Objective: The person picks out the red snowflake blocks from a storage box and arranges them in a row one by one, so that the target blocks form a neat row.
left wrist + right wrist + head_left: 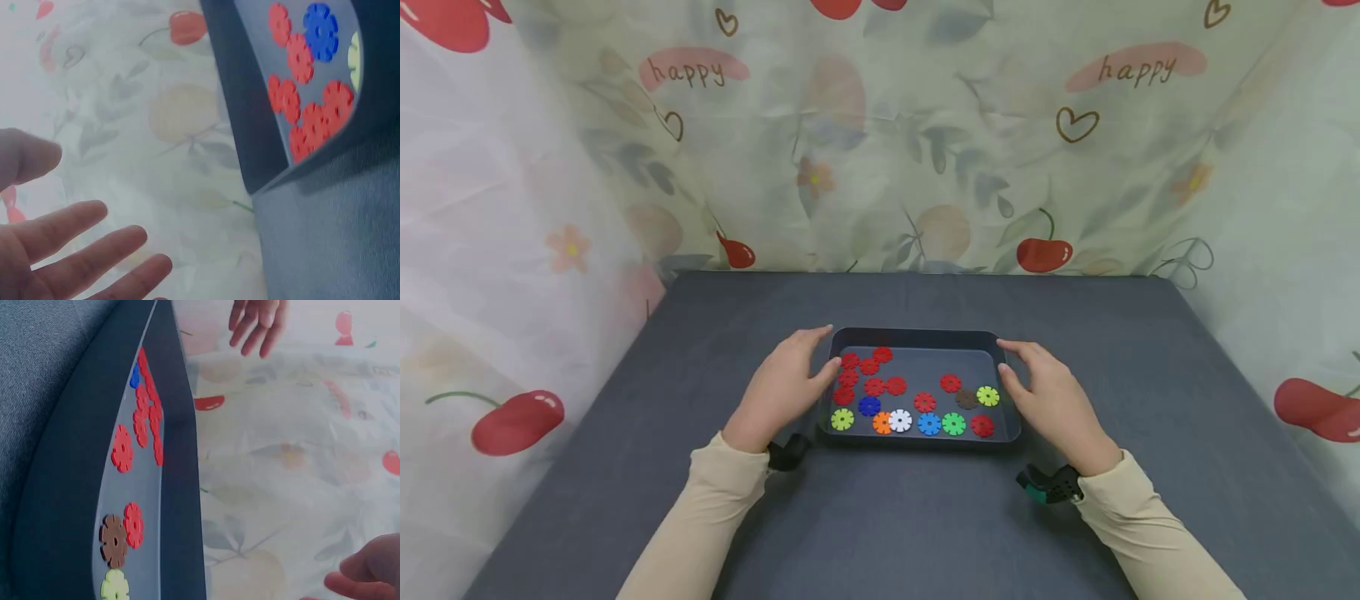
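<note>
A dark shallow tray (917,337) lies on the table with small notched plastic discs in it. Several red discs (874,387) gather at its left. Along the front are a yellow-green disc (842,419), an orange disc (881,424), a white disc (900,420), a light blue disc (929,424) and a green disc (954,424). A brown disc (114,541) sits towards the right end. My left hand (781,387), fingers spread, is beside the tray's left end. By the right end is my right hand (1054,400), fingers extended. Both look empty; contact with the rim is unclear.
The tray stands on a dark grey tabletop (910,517). A patterned curtain (895,167) with cherries and lettering hangs behind the table and along both sides. A dark strap device (1051,483) is on the right wrist, another (788,452) on the left.
</note>
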Motion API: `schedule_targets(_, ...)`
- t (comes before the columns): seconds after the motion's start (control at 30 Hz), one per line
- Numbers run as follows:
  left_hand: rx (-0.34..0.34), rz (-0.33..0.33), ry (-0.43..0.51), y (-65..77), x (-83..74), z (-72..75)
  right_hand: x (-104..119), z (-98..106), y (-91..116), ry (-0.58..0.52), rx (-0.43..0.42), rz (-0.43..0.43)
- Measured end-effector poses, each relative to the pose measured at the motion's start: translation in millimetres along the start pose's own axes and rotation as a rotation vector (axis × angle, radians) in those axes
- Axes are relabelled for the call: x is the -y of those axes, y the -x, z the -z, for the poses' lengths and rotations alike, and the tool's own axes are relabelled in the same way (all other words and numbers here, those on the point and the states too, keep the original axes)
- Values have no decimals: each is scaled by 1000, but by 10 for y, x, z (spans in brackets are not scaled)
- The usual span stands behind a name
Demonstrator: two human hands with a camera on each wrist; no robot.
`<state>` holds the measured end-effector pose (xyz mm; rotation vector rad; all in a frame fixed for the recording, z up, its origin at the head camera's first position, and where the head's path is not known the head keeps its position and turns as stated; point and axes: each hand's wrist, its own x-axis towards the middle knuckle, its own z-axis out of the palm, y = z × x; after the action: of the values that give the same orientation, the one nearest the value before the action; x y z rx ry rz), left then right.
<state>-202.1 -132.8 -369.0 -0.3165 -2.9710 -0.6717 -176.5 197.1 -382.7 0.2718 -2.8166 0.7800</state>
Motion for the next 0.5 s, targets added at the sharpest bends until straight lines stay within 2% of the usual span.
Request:
schedule_targets(0.1,-28,44,123,25,95,104,-68,35,14,-94,-65,7)
schedule_targets(0.27,-76,70,306,67,270,183,-165,55,39,-209,-134,40)
schedule_targets(0.4,-74,93,413,87,357,178,-191,49,44,-252,-146,62)
schedule_targets(0.5,-60,112,467,93,388,155,-202,32,45,-289,-118,61)
